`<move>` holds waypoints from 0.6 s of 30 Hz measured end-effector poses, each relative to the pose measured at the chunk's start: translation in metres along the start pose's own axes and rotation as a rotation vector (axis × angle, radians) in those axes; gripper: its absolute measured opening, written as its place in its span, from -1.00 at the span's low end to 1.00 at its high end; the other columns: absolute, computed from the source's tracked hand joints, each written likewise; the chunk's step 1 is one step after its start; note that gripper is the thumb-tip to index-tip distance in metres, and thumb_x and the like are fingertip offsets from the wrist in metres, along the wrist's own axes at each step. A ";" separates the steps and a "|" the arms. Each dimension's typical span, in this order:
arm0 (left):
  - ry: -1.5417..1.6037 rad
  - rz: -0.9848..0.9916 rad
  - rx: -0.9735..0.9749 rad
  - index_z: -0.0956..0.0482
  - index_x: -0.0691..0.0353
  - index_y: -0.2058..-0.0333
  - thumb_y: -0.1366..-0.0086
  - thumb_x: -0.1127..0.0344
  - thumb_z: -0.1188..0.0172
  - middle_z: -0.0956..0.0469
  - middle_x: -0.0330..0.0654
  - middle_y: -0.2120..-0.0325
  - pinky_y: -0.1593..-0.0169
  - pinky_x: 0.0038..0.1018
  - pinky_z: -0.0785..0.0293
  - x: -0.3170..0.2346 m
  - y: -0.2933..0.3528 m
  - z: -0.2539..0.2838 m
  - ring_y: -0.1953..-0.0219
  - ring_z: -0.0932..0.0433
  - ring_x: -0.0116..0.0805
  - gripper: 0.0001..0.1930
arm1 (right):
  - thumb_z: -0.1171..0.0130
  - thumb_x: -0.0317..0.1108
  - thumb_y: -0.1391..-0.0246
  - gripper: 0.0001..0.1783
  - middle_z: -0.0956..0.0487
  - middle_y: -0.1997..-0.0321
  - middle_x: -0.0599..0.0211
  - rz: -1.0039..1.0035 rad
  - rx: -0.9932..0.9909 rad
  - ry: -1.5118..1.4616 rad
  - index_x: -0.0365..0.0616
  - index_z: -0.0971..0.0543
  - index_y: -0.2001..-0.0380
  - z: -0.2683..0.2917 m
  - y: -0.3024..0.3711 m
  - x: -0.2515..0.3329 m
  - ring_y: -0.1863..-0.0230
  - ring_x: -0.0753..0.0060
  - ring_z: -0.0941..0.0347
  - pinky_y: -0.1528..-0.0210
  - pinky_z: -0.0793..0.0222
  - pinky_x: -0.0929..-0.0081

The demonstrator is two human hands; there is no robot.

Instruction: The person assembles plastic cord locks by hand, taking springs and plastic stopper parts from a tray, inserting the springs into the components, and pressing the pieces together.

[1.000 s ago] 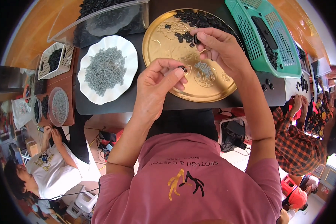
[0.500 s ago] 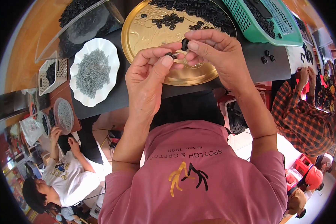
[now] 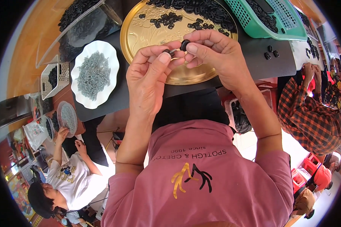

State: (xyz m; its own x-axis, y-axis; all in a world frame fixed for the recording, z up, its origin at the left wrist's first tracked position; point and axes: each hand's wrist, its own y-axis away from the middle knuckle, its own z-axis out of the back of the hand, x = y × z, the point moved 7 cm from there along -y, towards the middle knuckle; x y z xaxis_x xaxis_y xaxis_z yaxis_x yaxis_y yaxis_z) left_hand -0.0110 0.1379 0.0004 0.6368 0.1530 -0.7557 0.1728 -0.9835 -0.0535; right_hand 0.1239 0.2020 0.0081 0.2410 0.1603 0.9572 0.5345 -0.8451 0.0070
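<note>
My left hand (image 3: 148, 77) pinches a small black plastic piece (image 3: 168, 52) between thumb and fingers. A silver ridged bit, apparently a small spring (image 3: 173, 50), points from that piece toward the right. In my right hand (image 3: 221, 56), thumb and forefinger grip a rounded black plastic cap (image 3: 185, 45). The cap sits close to the spring's tip; whether they touch I cannot tell. Both hands are over the near part of a round gold tray (image 3: 195, 78), whose far side carries many small black pieces (image 3: 201, 11).
A white scalloped plate (image 3: 114, 72) heaped with small silver springs stands left of the tray. A green basket (image 3: 291, 34) holds black pieces at the far right, a clear bin (image 3: 79, 28) at the far left. Several loose black pieces (image 3: 270, 48) lie right. Other people sit both sides.
Both hands have shifted slightly left. The spring at my left fingers now shows more plainly, its tip nearer the cap in my right hand.
</note>
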 end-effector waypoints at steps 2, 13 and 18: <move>-0.002 0.002 -0.005 -0.45 0.34 0.18 -0.28 0.51 -0.06 -0.50 0.09 0.12 0.03 -0.38 -0.53 0.000 -0.001 0.001 0.16 -0.57 -0.25 -0.86 | -0.17 -0.44 -0.10 -0.69 -0.59 0.31 0.27 -0.011 -0.006 0.022 -0.32 -0.51 0.08 0.000 0.000 0.002 0.34 0.56 -0.54 0.25 -0.49 0.64; 0.056 0.051 -0.025 -0.46 0.33 0.19 -0.28 0.49 -0.07 -0.52 0.09 0.13 0.03 -0.38 -0.54 0.002 -0.003 0.005 0.18 -0.59 -0.26 -0.86 | -0.14 -0.48 -0.11 -0.73 -0.60 0.33 0.29 0.085 0.004 0.078 -0.33 -0.53 0.11 -0.003 0.005 0.009 0.35 0.61 -0.52 0.26 -0.48 0.70; 0.152 0.122 -0.062 -0.47 0.35 0.19 -0.27 0.50 -0.08 -0.52 0.11 0.14 0.03 -0.37 -0.55 0.007 -0.003 0.009 0.17 -0.59 -0.22 -0.86 | -0.12 -0.52 -0.11 -0.73 -0.54 0.25 0.31 0.126 -0.022 0.296 -0.29 -0.53 0.08 -0.004 0.007 0.009 0.25 0.57 -0.52 0.17 -0.49 0.64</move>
State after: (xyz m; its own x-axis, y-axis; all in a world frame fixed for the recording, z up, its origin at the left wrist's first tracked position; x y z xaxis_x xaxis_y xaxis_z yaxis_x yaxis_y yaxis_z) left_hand -0.0139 0.1413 -0.0100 0.7613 0.0502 -0.6464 0.1303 -0.9885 0.0767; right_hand 0.1262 0.1957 0.0175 0.0563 -0.0994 0.9935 0.4972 -0.8601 -0.1142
